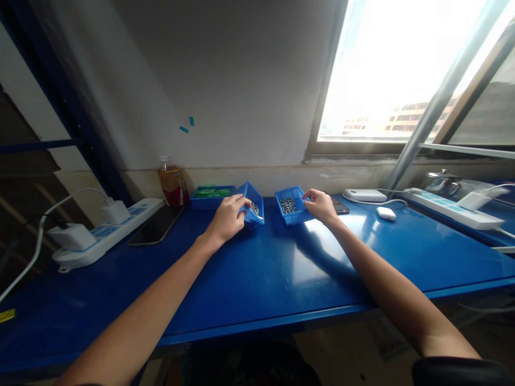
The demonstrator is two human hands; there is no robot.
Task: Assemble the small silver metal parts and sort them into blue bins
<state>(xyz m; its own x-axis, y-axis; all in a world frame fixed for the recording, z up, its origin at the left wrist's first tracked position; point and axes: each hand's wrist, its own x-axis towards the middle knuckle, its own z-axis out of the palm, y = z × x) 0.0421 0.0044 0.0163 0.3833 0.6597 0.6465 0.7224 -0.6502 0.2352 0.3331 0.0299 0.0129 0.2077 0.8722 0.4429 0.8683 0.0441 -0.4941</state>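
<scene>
Two small blue bins are on the blue table. My left hand (229, 217) is closed on the near left edge of the left bin (256, 194), which leans to one side. Some small metal parts show inside it, partly hidden by my fingers. With thumb and fingers my right hand (319, 205) pinches the right rim of the other bin (298, 216). A heap of small grey metal pieces (287, 206), like screws, lies in that bin. Behind my left hand stands a third blue bin (201, 203) with green items (212, 192) in it.
On the left are a phone (156, 228), a drink bottle (172, 181) and a power strip (108, 233) with plugs. To the right lie a dark phone (340, 205), a white power bank (364, 195), an earbud case (386, 213) and another power strip (450, 208). A wall rises behind.
</scene>
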